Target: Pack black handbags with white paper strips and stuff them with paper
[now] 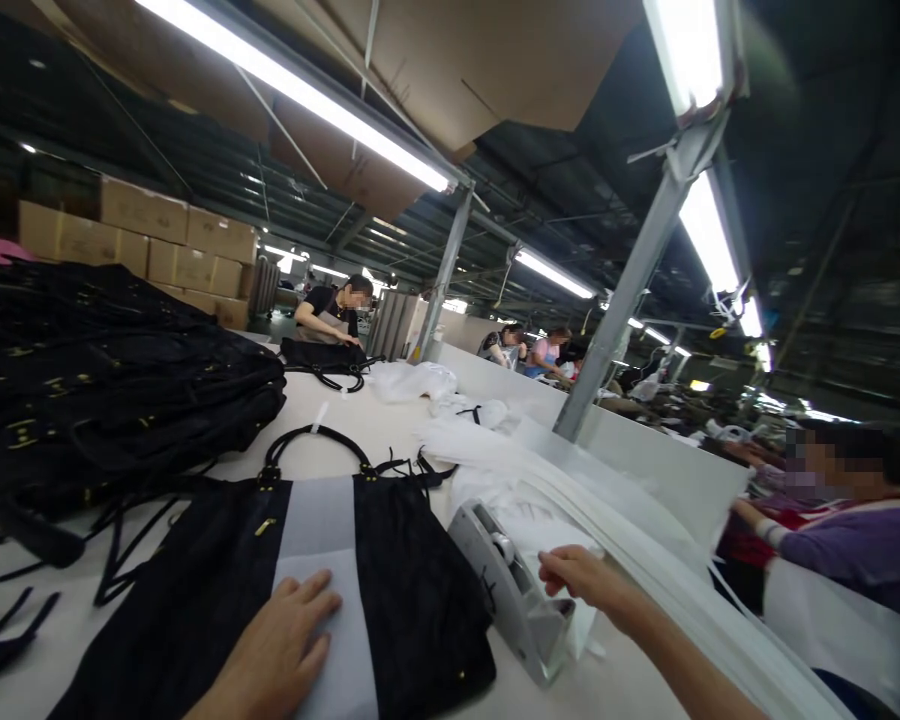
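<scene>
Left hand [285, 632]: laid palm down, fingers a little spread, on the pale strip [319, 520] that runs down the middle of a black bag [427, 590]; its grip is wide and closes on nothing. Right hand [581, 578]: raised beside the grey tape dispenser [514, 605], its grip narrow, thumb and forefinger close together; whether tape lies between them cannot be told. The bag lies flat on the white worktop [397, 435], directly in front of the person, its looped handle [349, 437] pointing away and bearing a small white tab [320, 416]. A gold-coloured fitting [265, 526] shows left of the strip. The dispenser stands just beside the bag's right edge. Beyond it, long white sheets [592, 500] stretch along a low white partition [652, 450]. At left, a heap of black bags [120, 390] with gold-coloured fittings rises from the worktop. At its far end, a co-worker [322, 312] leans over another black bag [316, 354]. Farther back, cardboard boxes [195, 268] are stacked; at right, beyond the partition, sits a person in a purple top [862, 550].
</scene>
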Available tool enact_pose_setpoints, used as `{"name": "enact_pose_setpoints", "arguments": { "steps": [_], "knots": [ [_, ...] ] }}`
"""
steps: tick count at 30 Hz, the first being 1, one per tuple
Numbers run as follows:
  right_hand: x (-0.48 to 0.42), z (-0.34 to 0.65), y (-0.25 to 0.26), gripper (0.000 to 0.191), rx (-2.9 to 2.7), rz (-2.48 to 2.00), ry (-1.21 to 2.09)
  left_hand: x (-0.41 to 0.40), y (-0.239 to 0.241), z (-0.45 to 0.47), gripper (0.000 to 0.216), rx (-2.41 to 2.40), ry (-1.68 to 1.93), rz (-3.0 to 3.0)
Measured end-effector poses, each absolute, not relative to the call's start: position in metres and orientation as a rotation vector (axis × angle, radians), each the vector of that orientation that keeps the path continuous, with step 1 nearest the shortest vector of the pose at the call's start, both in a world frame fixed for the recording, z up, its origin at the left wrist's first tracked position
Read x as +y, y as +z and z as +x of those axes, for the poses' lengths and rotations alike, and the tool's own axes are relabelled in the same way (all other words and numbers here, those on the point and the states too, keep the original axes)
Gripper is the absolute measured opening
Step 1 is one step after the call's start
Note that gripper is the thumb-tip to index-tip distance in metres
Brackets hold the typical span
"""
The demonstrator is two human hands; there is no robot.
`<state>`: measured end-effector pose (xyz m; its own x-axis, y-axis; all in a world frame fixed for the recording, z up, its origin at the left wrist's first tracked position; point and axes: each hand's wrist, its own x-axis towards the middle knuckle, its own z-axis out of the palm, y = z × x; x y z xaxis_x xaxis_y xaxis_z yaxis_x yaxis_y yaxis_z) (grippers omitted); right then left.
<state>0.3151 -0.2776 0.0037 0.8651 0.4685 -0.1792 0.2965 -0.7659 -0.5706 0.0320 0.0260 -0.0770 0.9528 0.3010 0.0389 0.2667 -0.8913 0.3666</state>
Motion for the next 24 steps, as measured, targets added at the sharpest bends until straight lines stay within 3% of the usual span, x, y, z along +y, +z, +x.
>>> {"name": "enact_pose_setpoints", "arguments": {
  "steps": [4,11,16,24],
  "knots": [
    [-0.275,0.312,-0.002,0.041,-0.488,-2.405,0.614,0.030,-0.086,0.035,0.045,0.392,0.224,2.755],
    [-0.281,0.310,0.015,0.015,-0.507,-2.345,0.572,0.026,-0.077,0.031,0.045,0.380,0.218,2.782],
    [-0.314,0.290,0.013,0.016,-0.468,-2.341,0.496,0.022,-0.071,0.032,0.047,0.368,0.171,2.830],
    [-0.336,0.258,-0.041,0.026,-0.505,-2.362,0.559,0.008,-0.061,0.034,0.054,0.427,0.154,2.890]
  ]
}}
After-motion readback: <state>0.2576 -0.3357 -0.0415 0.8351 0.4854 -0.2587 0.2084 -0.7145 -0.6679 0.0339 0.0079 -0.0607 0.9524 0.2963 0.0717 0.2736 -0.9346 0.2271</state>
